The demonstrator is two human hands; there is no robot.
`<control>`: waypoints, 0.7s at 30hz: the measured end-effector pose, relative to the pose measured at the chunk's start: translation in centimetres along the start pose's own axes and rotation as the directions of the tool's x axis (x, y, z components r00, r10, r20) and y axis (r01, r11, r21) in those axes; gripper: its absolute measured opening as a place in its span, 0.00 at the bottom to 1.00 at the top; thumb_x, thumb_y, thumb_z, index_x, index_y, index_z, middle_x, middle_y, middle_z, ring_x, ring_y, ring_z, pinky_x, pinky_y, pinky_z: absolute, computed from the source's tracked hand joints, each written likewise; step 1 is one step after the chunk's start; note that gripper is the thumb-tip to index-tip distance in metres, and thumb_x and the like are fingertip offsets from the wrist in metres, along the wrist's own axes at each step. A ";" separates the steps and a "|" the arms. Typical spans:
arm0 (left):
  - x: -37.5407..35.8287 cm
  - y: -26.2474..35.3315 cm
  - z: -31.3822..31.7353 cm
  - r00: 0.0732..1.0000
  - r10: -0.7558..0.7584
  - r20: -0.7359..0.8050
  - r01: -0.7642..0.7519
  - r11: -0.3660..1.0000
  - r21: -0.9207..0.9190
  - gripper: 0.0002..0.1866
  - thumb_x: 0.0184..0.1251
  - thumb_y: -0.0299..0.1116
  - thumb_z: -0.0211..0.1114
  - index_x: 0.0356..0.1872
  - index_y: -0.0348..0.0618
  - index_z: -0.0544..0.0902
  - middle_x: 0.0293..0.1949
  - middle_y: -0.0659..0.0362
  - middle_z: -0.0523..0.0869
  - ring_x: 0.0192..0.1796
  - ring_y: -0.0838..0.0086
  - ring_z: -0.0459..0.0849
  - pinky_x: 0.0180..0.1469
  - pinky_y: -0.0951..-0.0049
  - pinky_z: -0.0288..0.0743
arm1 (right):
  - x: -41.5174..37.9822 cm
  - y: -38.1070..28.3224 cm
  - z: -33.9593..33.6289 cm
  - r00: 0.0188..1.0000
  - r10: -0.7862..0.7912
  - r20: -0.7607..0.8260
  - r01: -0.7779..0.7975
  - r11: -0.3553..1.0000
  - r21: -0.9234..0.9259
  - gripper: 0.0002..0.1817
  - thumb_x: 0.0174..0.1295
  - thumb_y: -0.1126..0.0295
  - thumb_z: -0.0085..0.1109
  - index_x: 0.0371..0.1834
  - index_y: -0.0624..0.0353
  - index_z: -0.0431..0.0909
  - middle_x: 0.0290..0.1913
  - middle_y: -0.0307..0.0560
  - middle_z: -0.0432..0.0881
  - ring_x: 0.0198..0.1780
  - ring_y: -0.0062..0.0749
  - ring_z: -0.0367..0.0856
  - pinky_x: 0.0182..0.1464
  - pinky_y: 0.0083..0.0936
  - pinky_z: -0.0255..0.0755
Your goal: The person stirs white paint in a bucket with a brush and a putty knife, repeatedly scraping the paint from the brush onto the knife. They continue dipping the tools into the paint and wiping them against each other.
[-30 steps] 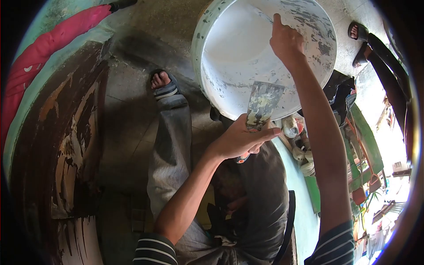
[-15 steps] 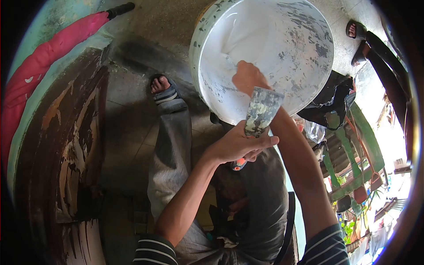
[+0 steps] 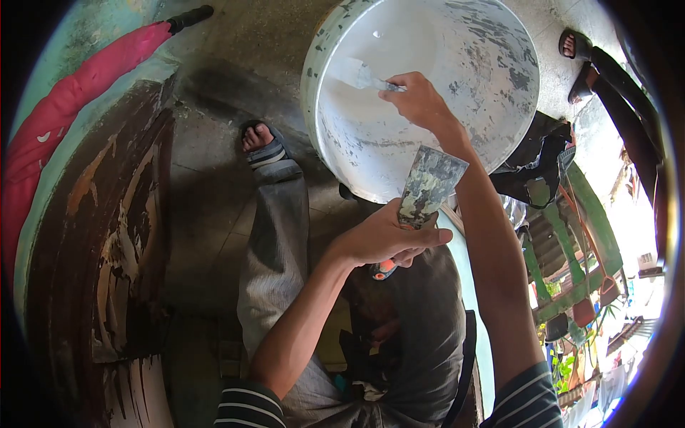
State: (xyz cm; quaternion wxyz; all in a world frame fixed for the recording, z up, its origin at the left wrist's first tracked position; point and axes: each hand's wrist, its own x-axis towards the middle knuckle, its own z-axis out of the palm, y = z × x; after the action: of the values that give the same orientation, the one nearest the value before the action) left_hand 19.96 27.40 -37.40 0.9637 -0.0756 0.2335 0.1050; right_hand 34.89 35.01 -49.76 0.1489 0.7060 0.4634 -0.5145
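In the head view, my left hand (image 3: 382,237) is closed round the handle of a wide putty knife (image 3: 430,184). Its broad blade points up and is smeared with grey and pale residue; the orange-tipped handle end pokes out below my fingers. My right hand (image 3: 422,103) reaches inside a large white bucket (image 3: 492,107), gripping a second putty knife (image 3: 371,80) by its handle. That blade points left and is coated white, just over the white paste (image 3: 399,43) in the bucket. Grey marks and dried white smears cover the bucket's inner wall.
A pink wrapped umbrella-like object (image 3: 93,89) leans at the left beside a worn brown wooden panel (image 3: 78,207). My sandalled foot (image 3: 260,143) is left of the bucket. Another person's foot (image 3: 571,46) stands at upper right. A black bag (image 3: 535,164) lies right of the bucket.
My right hand has moved up slightly and turned, so the putty knife in it now shows. My left hand has stayed nearly still, its blade shifting slightly right.
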 end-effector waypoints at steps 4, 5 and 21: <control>-0.1 0.1 -0.1 1.000 0.021 -0.001 -0.021 1.000 -0.005 0.19 0.61 0.42 0.68 0.20 0.49 0.67 0.11 0.69 0.65 0.13 0.85 0.61 0.17 0.80 0.59 | -2.2 -0.7 -2.2 0.999 0.050 0.013 -0.051 0.998 0.022 0.21 0.54 0.57 0.61 0.44 0.64 0.81 0.32 0.59 0.83 0.36 0.45 0.82 0.43 0.34 0.73; -0.1 0.3 -0.1 1.000 0.012 0.006 -0.012 0.999 -0.053 0.18 0.59 0.43 0.70 0.22 0.49 0.69 0.12 0.69 0.67 0.13 0.85 0.63 0.17 0.80 0.61 | -3.1 -1.0 -2.6 0.999 0.047 -0.023 -0.045 0.998 0.052 0.21 0.54 0.57 0.61 0.41 0.65 0.81 0.30 0.59 0.82 0.33 0.44 0.81 0.41 0.34 0.72; -0.8 0.2 -0.6 0.977 -0.206 -0.062 0.215 0.945 0.247 0.20 0.58 0.48 0.70 0.23 0.47 0.71 0.14 0.67 0.68 0.14 0.83 0.65 0.16 0.81 0.60 | -20.7 1.1 -3.2 0.859 0.300 -0.416 -0.194 0.941 0.279 0.13 0.55 0.66 0.58 0.27 0.68 0.75 0.18 0.45 0.70 0.21 0.27 0.62 0.27 0.29 0.59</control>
State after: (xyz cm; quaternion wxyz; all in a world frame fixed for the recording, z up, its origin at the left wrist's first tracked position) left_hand 18.95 27.39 -37.56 0.9668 0.0213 0.2526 -0.0306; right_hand 36.86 26.26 -30.82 0.0204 0.8722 0.3285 -0.3620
